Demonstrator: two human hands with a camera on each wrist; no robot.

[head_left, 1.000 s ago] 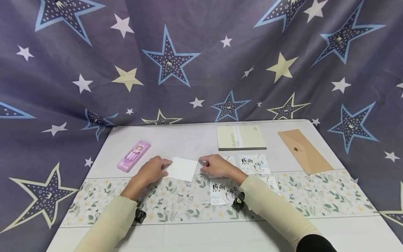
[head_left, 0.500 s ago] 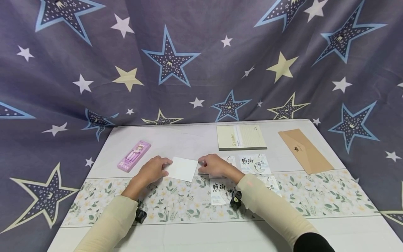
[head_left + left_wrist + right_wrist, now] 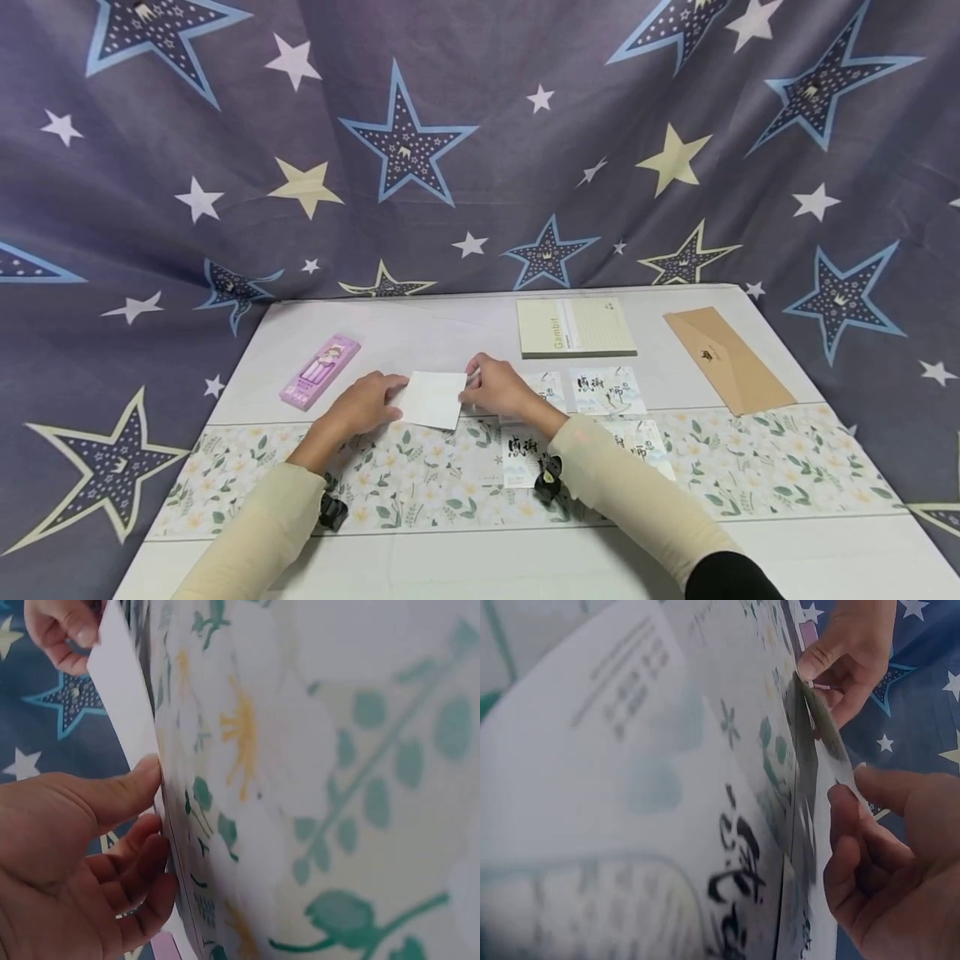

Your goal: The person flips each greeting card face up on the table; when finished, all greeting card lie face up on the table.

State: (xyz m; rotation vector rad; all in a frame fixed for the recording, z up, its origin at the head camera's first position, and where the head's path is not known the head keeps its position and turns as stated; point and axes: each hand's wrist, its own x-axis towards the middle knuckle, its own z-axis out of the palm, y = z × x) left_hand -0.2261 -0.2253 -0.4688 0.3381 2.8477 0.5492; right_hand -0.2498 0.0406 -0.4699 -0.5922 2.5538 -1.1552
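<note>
Between my two hands is a small blank white card (image 3: 431, 400), with its right side raised a little off the table. My left hand (image 3: 363, 404) holds the card's left edge, thumb near the lower corner and index finger near the upper one. In the left wrist view the left thumb (image 3: 135, 787) lies against the card, with the other fingers curled beside it. At the right edge, my right hand (image 3: 502, 390) pinches the card between thumb and fingers. The right wrist view shows the card's shaded, greyish-green underside (image 3: 825, 724); what is on it is too blurred to tell.
Several printed cards with black brush characters (image 3: 606, 390) lie under and beside my right forearm. A notepad (image 3: 576, 327) lies behind them, with a brown envelope (image 3: 727, 358) to the right. A purple box (image 3: 320, 372) is left of my left hand. Star-patterned cloth (image 3: 480, 167) hangs behind the table.
My right hand has shifted slightly left and taken the card's right edge between thumb and fingers, lifting it a little. The left hand has hardly moved.
</note>
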